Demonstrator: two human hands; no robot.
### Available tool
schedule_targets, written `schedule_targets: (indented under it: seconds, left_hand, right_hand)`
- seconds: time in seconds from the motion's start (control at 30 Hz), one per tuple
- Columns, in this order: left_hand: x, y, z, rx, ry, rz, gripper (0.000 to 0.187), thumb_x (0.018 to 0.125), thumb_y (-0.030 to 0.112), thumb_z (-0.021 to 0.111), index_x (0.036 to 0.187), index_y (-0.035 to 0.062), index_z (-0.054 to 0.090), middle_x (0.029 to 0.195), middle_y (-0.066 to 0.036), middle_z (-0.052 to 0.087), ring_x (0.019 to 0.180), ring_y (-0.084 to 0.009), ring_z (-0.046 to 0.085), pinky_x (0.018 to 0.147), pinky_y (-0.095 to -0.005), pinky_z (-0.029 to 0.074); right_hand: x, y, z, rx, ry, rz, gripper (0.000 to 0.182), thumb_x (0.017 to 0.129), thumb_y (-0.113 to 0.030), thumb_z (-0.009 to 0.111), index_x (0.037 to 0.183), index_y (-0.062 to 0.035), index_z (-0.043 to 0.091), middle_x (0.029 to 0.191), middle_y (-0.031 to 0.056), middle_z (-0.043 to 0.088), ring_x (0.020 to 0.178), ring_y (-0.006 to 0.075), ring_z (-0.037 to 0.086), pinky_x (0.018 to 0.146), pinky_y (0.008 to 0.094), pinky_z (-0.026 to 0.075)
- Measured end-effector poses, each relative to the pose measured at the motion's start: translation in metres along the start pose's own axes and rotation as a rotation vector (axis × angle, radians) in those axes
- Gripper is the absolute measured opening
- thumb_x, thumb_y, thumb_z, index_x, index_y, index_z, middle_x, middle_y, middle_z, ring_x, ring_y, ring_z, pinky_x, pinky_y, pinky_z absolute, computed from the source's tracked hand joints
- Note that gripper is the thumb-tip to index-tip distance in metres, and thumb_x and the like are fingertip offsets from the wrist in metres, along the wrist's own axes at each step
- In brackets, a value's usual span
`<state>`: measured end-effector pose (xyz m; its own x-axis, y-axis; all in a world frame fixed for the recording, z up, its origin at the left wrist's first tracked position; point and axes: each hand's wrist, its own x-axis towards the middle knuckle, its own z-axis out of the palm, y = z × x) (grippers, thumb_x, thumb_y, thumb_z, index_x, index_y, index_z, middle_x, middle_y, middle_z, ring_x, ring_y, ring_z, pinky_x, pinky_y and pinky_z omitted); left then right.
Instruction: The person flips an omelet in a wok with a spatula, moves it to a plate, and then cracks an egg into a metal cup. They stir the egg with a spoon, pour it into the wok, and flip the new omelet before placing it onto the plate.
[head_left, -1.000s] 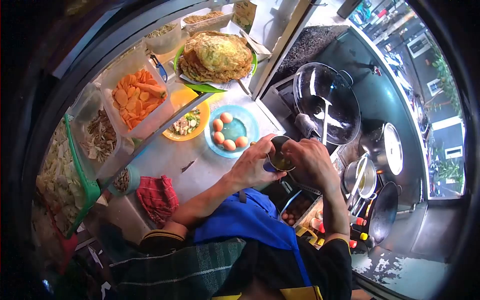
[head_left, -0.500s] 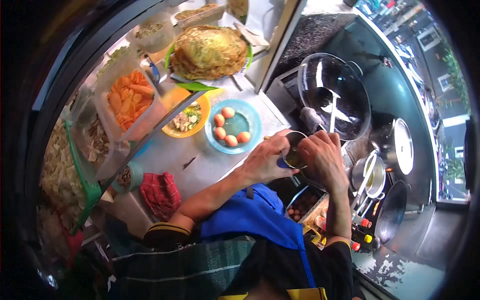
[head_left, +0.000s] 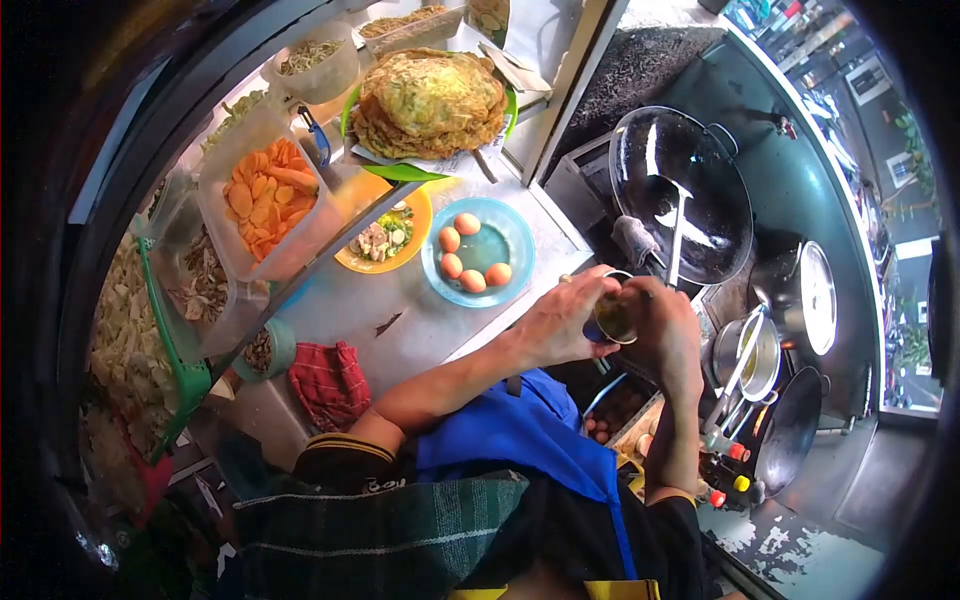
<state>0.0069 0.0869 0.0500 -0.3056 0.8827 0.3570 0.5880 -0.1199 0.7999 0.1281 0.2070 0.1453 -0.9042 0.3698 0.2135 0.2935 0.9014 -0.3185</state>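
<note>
My left hand [head_left: 562,322] is wrapped round a small round cup [head_left: 616,320], its mouth turned up toward me. Something yellowish shows inside, too dim to name. My right hand [head_left: 662,330] is at the cup's right rim, fingers curled over the opening. Whatever its fingers hold, if anything, is hidden. To the left of the hands, several brown eggs [head_left: 498,274] lie on a blue plate [head_left: 512,225]. Beside that stands a yellow plate [head_left: 424,225] of meat and chopped greens.
A black wok [head_left: 640,150] with a ladle [head_left: 677,235] sits beyond my hands. Pots [head_left: 818,300] stand right, near sauce bottles [head_left: 722,470]. Left are a carrot tub [head_left: 265,200], a pile of fried omelettes [head_left: 430,105] and a red cloth [head_left: 328,385].
The whole view has shifted slightly. My right hand's fingers are now curled more closely over the cup's rim. My left hand keeps its hold on the cup.
</note>
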Motion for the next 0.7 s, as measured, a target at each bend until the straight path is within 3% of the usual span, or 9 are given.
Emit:
schedule_targets:
  seconds: [0.07,0.13,0.2,0.27,0.37,0.4,0.6,0.67,0.7]
  left_hand:
    - [0.003,0.001,-0.006,-0.099,0.070,0.054,0.084,0.063,0.027,0.090,0.131,0.0068,0.046,0.140,-0.023,0.048,0.127,-0.0368,0.051,0.104,-0.0433,0.045]
    - [0.002,-0.003,-0.004,-0.131,0.070,0.076,0.087,0.063,0.026,0.091,0.134,0.0071,0.044,0.140,-0.022,0.048,0.129,-0.0364,0.050,0.106,-0.0429,0.043]
    - [0.001,-0.004,-0.003,-0.104,0.139,0.060,0.090,0.062,0.023,0.091,0.136,0.0070,0.042,0.139,-0.022,0.050,0.128,-0.0371,0.051,0.105,-0.0435,0.043]
    - [0.003,-0.008,-0.007,-0.080,0.162,0.130,0.094,0.061,0.021,0.093,0.137,0.0065,0.040,0.138,-0.021,0.051,0.127,-0.0375,0.052,0.104,-0.0435,0.044]
    - [0.002,-0.008,-0.006,-0.050,0.154,0.109,0.096,0.062,0.022,0.092,0.139,0.0057,0.038,0.138,-0.020,0.050,0.127,-0.0366,0.052,0.105,-0.0434,0.043]
    - [0.001,-0.011,-0.006,-0.053,0.156,0.099,0.095,0.063,0.022,0.091,0.140,0.0054,0.037,0.139,-0.021,0.049,0.129,-0.0363,0.051,0.106,-0.0432,0.043]
    - [0.004,-0.018,-0.005,0.017,0.121,0.096,0.098,0.063,0.023,0.092,0.140,0.0048,0.035,0.140,-0.021,0.048,0.129,-0.0380,0.050,0.106,-0.0449,0.043]
    - [0.004,-0.018,-0.004,0.040,0.148,0.130,0.098,0.062,0.022,0.092,0.140,0.0048,0.035,0.140,-0.021,0.048,0.128,-0.0380,0.051,0.105,-0.0448,0.044]
    - [0.004,-0.018,-0.002,0.040,0.148,0.128,0.098,0.062,0.022,0.092,0.140,0.0048,0.035,0.140,-0.021,0.048,0.128,-0.0380,0.051,0.105,-0.0448,0.044]
  right_hand:
    - [-0.001,-0.006,-0.018,0.415,-0.125,0.429,0.021,0.099,-0.025,0.059,0.099,-0.0049,0.064,0.073,0.0096,0.066,0.070,0.0199,0.067,0.066,0.0324,0.051]
    - [-0.013,-0.001,-0.019,0.887,-0.184,0.334,0.024,0.104,-0.023,0.054,0.097,-0.0007,0.062,0.077,0.0012,0.060,0.074,0.0064,0.056,0.064,0.0256,0.048]
    - [-0.018,0.014,-0.004,0.968,-0.068,0.308,0.025,0.104,-0.023,0.053,0.097,0.0005,0.061,0.079,0.0002,0.060,0.074,0.0057,0.056,0.065,0.0243,0.047]
    - [-0.010,0.016,-0.002,0.485,0.111,0.382,0.024,0.102,-0.023,0.054,0.102,-0.0001,0.063,0.082,0.0103,0.065,0.073,0.0197,0.061,0.071,0.0305,0.049]
    - [-0.013,0.006,-0.014,0.705,-0.173,0.286,0.023,0.101,-0.021,0.052,0.105,-0.0014,0.064,0.087,0.0166,0.067,0.084,0.0310,0.066,0.076,0.0369,0.051]
    - [-0.013,0.008,-0.003,0.580,-0.026,0.224,0.025,0.101,-0.023,0.052,0.105,-0.0022,0.064,0.087,0.0174,0.067,0.085,0.0327,0.066,0.077,0.0371,0.051]
    - [-0.014,0.014,0.002,0.432,0.068,0.172,0.022,0.099,-0.026,0.054,0.097,-0.0085,0.067,0.080,0.0135,0.066,0.070,0.0335,0.062,0.064,0.0436,0.048]
    - [-0.008,0.015,0.002,0.142,0.258,0.213,0.022,0.098,-0.023,0.056,0.099,-0.0044,0.068,0.088,0.0133,0.069,0.076,0.0295,0.067,0.067,0.0376,0.052]
    - [-0.009,0.018,0.003,0.098,0.025,0.380,0.020,0.096,-0.024,0.059,0.098,-0.0076,0.070,0.091,0.0123,0.070,0.080,0.0301,0.067,0.070,0.0384,0.051]
